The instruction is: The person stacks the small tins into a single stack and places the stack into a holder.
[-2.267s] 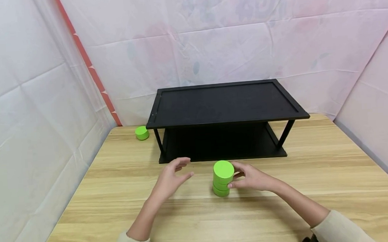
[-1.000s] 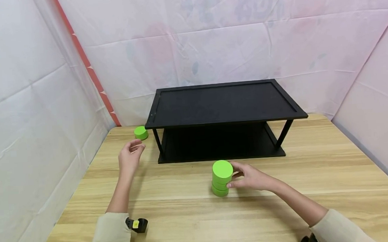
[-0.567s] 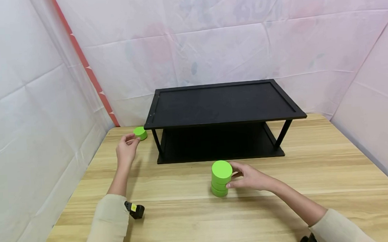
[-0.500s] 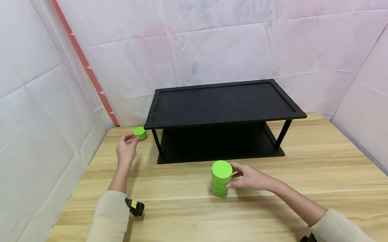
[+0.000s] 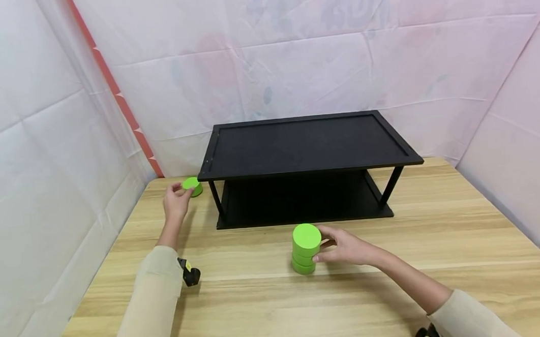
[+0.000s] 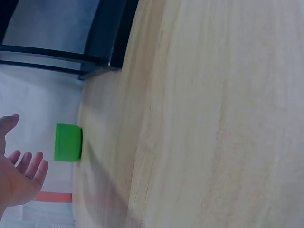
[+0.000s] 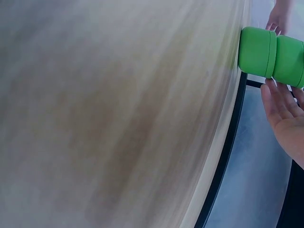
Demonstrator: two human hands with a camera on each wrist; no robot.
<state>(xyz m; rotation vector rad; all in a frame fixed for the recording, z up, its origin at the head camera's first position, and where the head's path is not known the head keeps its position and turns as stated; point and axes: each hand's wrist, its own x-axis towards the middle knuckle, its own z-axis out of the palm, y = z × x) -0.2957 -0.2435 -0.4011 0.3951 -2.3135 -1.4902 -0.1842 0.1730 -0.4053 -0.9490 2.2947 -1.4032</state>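
My left hand (image 5: 175,203) reaches to the far left of the table, beside a lone short green cylinder (image 5: 194,186). Thumb and fingers are spread apart at its near side; in the left wrist view a gap shows between the hand (image 6: 19,178) and the cylinder (image 6: 68,142). At the middle, my right hand (image 5: 347,247) holds a stack of short green cylinders (image 5: 304,249) from its right side, thumb in front and fingers behind. In the right wrist view, fingertips of that hand (image 7: 289,121) meet the stack's side (image 7: 256,51).
A black two-level stand (image 5: 305,146) occupies the back middle of the wooden table (image 5: 259,316), its left leg close to the lone cylinder. White cloth walls (image 5: 292,70) rise behind and at both sides. Each sleeve carries a small black camera (image 5: 190,273).
My left hand has moved from near the middle to the far left, up to the lone cylinder. The right hand stays at the stack. The view has shifted slightly.
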